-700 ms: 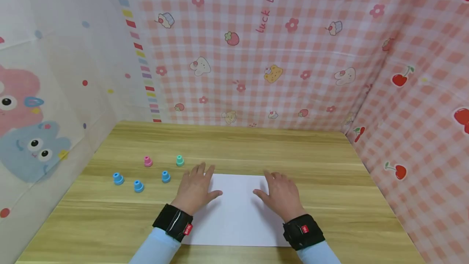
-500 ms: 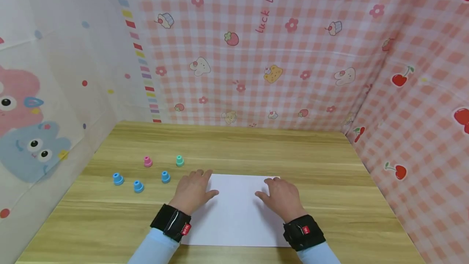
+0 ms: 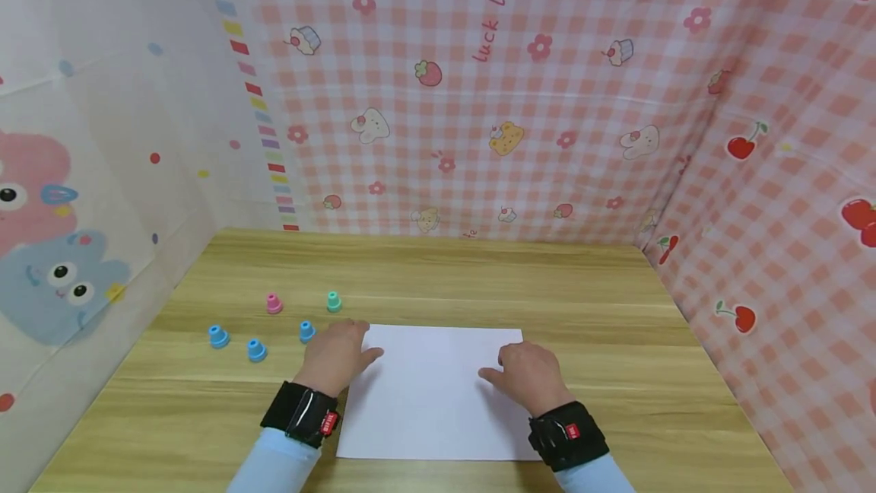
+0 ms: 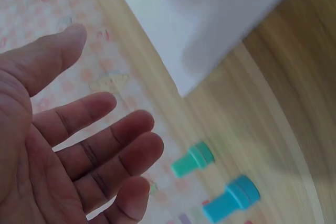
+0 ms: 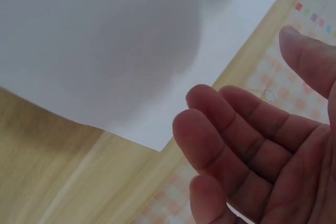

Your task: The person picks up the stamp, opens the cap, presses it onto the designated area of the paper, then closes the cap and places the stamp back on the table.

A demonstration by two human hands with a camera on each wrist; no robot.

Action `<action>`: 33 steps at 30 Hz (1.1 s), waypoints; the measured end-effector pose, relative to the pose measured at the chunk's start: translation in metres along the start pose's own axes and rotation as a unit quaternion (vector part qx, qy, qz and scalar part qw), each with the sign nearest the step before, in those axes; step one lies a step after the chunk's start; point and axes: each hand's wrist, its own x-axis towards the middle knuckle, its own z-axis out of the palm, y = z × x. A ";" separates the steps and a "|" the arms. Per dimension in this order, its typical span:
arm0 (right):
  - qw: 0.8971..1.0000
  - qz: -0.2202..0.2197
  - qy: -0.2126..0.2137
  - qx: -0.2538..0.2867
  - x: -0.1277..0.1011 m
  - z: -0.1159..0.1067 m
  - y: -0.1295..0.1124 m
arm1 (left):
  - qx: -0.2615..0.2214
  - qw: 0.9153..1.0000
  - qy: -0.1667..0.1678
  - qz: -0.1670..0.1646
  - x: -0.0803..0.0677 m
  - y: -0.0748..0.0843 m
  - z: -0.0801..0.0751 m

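Note:
A white sheet of paper (image 3: 431,394) lies flat on the wooden table in front of the person. My left hand (image 3: 335,360) is over its left edge, thumb apart from the fingers and nothing held; the left wrist view shows the bare palm (image 4: 47,150). Over the right part of the sheet is my right hand (image 3: 530,377), its fingers loosely bent and holding nothing. Beyond the left hand stand small stepped plastic pieces with wide bases: a green one (image 3: 334,302), a pink one (image 3: 274,303) and three blue ones, the nearest blue piece (image 3: 306,332) partly overlapped by that hand.
The wooden table (image 3: 630,371) reaches back to a pink checked cloth (image 3: 438,112) hung behind it. More checked cloth (image 3: 787,249) hangs on the right, and a white cartoon-print cloth (image 3: 137,196) on the left. Black bands (image 3: 568,436) circle both wrists.
My left hand has moved left, uncovering more of the paper's left side. My right hand has drawn back slightly and its fingers have bent more. The paper and plastic pieces have stayed put.

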 end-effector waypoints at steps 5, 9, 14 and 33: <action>1.000 0.004 -0.012 -0.002 0.000 -0.001 -0.001 | -0.004 1.000 0.004 -0.027 0.000 -0.018 -0.011; 1.000 0.009 -0.018 0.005 -0.001 -0.001 -0.003 | -0.003 0.999 0.010 -0.044 -0.001 -0.034 -0.017; 1.000 0.016 -0.026 0.004 -0.002 -0.001 -0.002 | -0.015 0.998 0.020 -0.065 -0.002 -0.048 -0.022; 0.999 0.020 -0.030 0.006 -0.005 0.003 -0.001 | -0.005 0.995 0.012 -0.095 0.003 -0.074 -0.015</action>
